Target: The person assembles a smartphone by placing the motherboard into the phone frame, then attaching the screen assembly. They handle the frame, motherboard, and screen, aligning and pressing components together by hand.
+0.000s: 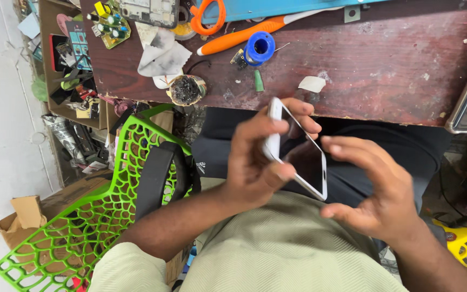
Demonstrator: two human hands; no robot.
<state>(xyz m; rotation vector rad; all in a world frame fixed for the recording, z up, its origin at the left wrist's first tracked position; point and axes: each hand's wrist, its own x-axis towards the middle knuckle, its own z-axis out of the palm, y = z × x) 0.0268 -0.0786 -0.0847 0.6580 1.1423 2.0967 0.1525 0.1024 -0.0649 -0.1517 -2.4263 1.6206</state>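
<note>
Gripping the white phone [304, 157] below the table edge [352, 116], left hand [252, 162]; right hand [377, 189] spread.

1 white phone [298, 154], 2 hands: left hand [255, 162], right hand [377, 186]. 1 green chair [93, 216], 1 blue spool [259, 47], 1 orange scissors [207, 16].

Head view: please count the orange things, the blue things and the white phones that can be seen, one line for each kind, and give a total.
Orange things: 2, the scissor handles and the long tool handle
Blue things: 1, the spool
White phones: 1, the phone held in the left hand, with the right hand at its edge
Total: 4
</note>
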